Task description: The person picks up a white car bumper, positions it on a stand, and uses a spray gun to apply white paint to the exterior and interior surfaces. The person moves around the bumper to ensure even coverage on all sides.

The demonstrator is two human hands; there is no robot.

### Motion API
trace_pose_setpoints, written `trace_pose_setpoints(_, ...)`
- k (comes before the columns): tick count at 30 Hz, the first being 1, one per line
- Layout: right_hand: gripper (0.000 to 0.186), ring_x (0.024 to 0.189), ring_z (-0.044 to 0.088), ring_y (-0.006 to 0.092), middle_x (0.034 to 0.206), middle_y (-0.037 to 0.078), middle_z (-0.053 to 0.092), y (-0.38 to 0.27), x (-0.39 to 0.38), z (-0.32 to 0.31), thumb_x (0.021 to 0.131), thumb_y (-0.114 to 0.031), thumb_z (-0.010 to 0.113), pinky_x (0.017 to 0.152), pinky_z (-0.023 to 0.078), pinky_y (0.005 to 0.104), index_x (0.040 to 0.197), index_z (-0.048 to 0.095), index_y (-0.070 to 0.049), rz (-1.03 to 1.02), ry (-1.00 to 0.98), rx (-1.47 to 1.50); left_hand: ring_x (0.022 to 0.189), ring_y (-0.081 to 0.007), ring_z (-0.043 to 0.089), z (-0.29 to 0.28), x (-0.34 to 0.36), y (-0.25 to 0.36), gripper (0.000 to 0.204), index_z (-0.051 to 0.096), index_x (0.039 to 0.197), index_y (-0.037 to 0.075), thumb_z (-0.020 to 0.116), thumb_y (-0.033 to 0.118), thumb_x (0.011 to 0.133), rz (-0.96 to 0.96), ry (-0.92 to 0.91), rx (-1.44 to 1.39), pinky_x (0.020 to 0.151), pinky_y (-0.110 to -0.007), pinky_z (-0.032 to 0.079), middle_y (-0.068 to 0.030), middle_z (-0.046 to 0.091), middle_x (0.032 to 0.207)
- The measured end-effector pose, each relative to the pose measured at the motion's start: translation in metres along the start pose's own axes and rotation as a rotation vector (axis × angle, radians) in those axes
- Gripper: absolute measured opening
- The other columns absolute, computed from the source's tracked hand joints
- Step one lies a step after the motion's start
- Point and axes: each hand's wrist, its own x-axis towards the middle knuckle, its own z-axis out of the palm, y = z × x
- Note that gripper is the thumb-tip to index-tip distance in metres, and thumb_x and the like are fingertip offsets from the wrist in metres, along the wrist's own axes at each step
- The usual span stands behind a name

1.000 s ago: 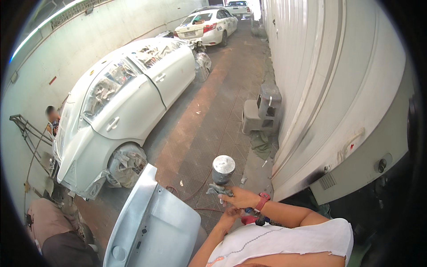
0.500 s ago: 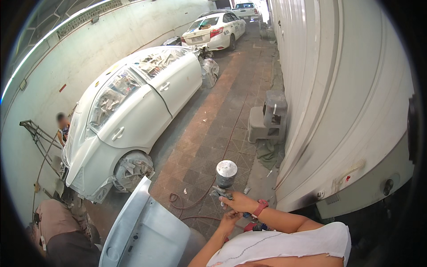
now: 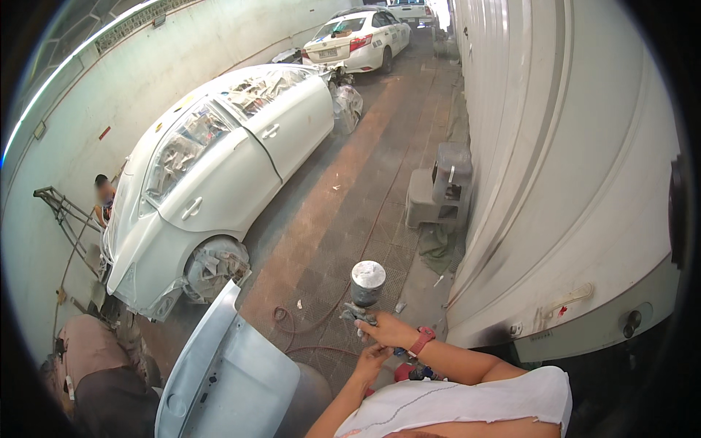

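Note:
My right hand (image 3: 391,331), with a red watch on its wrist, grips a paint spray gun (image 3: 358,315). On top of the gun stands a round cup with a white lid (image 3: 368,276). Just below the right hand is my left hand (image 3: 374,359), its fingers pinched together close under the gun's handle. Whatever those fingers hold is hidden. To the left of both hands stands a pale blue-grey car panel (image 3: 255,372), apart from the gun.
A white car (image 3: 226,182), windows and wheel masked, stands left. A red hose (image 3: 292,332) curls over the floor. Grey plastic stools (image 3: 438,193) stand by the white ribbed wall (image 3: 540,168). A metal frame (image 3: 66,215) and a person (image 3: 104,201) are far left; another white car (image 3: 358,44) is beyond.
The view has tilted a little, so the cars, stools and panel sit slightly shifted. Both hands and the spray gun appear slightly further left, in much the same pose.

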Motion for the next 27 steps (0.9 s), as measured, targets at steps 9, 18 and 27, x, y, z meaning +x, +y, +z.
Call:
trace_pose_setpoints(9, 0.047, 0.079, 0.074, 0.0206, 0.083, 0.009, 0.075, 0.012, -0.012, 0.042, 0.106, -0.039, 0.062, 0.07, 0.06, 0.0373, 0.129, 0.064, 0.002, 0.113, -0.023, 0.15, 0.12, -0.0131, 0.06, -0.007, -0.046, -0.012, 0.042, 0.062, 0.14, 0.001, 0.072, 0.014, 0.101, 0.07, -0.002, 0.092, 0.105, -0.034, 0.046, -0.005, 0.068, 0.132)
trace_pose_setpoints(18, 0.039, 0.047, 0.054, 0.009, 0.087, 0.008, 0.075, 0.012, -0.065, 0.11, 0.107, -0.037, 0.062, 0.042, 0.042, 0.0252, 0.119, 0.065, -0.001, 0.098, -0.034, 0.009, 0.133, -0.0282, 0.058, -0.106, -0.23, -0.132, 0.067, 0.051, 0.155, 0.012, 0.071, 0.044, 0.1, -0.189, 0.058, 0.558, 0.114, -0.042, 0.045, -0.017, 0.059, 0.146)
trace_pose_setpoints(27, 0.046, 0.052, 0.054, 0.0091, 0.089, 0.009, 0.076, -0.01, -0.158, 0.248, 0.106, -0.046, 0.063, 0.043, 0.039, 0.0258, 0.123, 0.064, -0.003, 0.081, 0.071, -0.248, 0.146, -0.0342, 0.047, -0.118, -0.594, -0.381, 0.095, 0.032, 0.167, 0.013, 0.059, 0.072, 0.097, -0.49, 1.153, -0.224, 0.117, -0.046, 0.039, -0.0107, 0.04, 0.168)
